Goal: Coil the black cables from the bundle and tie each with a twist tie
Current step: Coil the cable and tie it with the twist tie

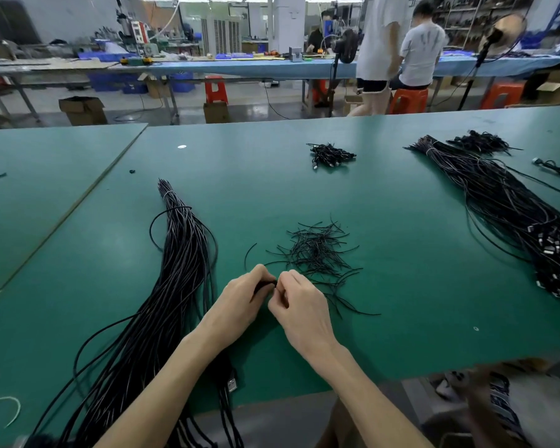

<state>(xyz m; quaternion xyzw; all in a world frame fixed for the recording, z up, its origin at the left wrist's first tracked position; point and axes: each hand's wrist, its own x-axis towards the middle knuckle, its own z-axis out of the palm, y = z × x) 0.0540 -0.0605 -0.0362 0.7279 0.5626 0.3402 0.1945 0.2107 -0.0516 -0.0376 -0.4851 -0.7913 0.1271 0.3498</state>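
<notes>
Left hand and right hand meet at centre, both pinching a small black cable; cable bundle at nine o'clock, loose twist ties at twelve o'clock

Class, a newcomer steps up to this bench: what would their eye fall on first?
The left hand and right hand meet centre-front, their grip pinching a small black cable. A long cable bundle sweeps down the left of the green table, with loose twist ties scattered just beyond the hands.
</notes>
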